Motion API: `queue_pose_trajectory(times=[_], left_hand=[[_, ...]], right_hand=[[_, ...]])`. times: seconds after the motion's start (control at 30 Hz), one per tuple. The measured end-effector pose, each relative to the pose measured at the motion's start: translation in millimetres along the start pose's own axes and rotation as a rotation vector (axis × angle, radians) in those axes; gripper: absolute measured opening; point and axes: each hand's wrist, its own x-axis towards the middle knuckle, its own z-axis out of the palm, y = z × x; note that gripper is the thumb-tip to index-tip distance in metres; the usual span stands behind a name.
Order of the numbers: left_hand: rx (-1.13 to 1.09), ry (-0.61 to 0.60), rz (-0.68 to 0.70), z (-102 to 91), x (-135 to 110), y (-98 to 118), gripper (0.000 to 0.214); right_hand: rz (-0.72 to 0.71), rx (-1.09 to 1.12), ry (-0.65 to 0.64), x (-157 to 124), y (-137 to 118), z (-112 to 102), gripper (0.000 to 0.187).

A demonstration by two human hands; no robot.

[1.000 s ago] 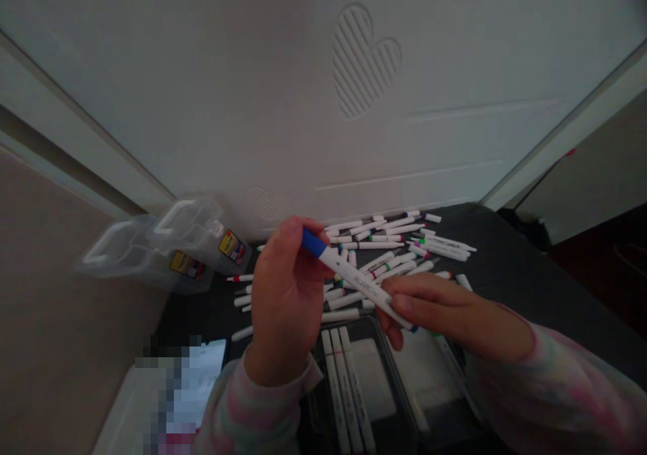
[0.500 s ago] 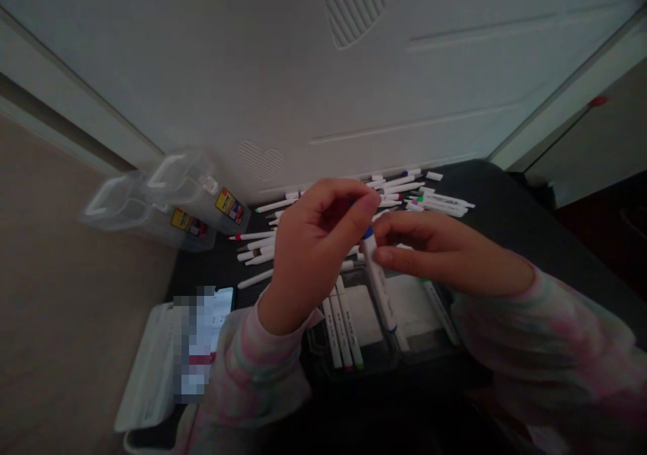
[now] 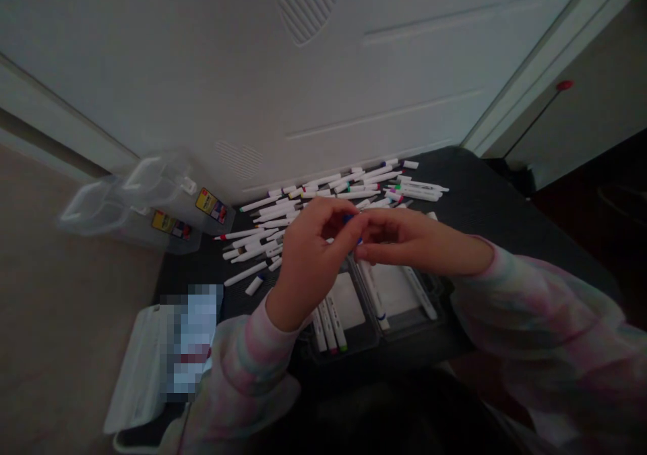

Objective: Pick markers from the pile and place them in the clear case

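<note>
A white marker [image 3: 373,290] with blue at its upper end and a blue ring near its lower end slants over the middle of a clear plastic case [image 3: 348,347]. My left hand [image 3: 318,253] is closed around the marker's blue top. My right hand [image 3: 424,240] meets it there, with thumb and fingers pinching the barrel just below. The fingers partly hide the blue end. In the case's left half lie three white markers [image 3: 329,325], one with a green end. Another marker [image 3: 420,293] rests in its right half.
Many loose white markers [image 3: 263,210] are spread behind my hands on the dark table [image 3: 485,205]. Two clear plastic boxes [image 3: 166,192] with yellow labels stand at left. A phone [image 3: 195,337] lies by a whitish case [image 3: 136,367]. A white panel [image 3: 227,71] rises behind.
My right hand has moved in towards my left, and its fingers now meet the left ones at the marker's top. The view has shifted to the right.
</note>
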Motion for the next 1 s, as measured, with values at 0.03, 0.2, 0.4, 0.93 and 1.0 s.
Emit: queue_pose_trajectory(times=[0.03,0.2,0.4,0.93,1.0], left_hand=[[0.016,-0.024,-0.009,3.9,-2,-6,0.01],[0.114,-0.094,-0.009,12.1,-15,-29,0.022],[0.316,-0.24,-0.008,3.2,-37,-47,0.021],[0.647,-0.666,0.443,12.2,-53,-69,0.026],[0.642,-0.68,0.432,12.7,-53,-70,0.025]], right_hand=[[0.017,0.048,-0.007,-1,7,1,0.019],[0.111,0.237,-0.003,-6,44,-2,0.021],[0.164,0.342,0.239,-14,65,-15,0.041],[0.15,0.128,0.224,-17,79,-23,0.024],[0.153,0.058,0.216,-17,80,-22,0.024]])
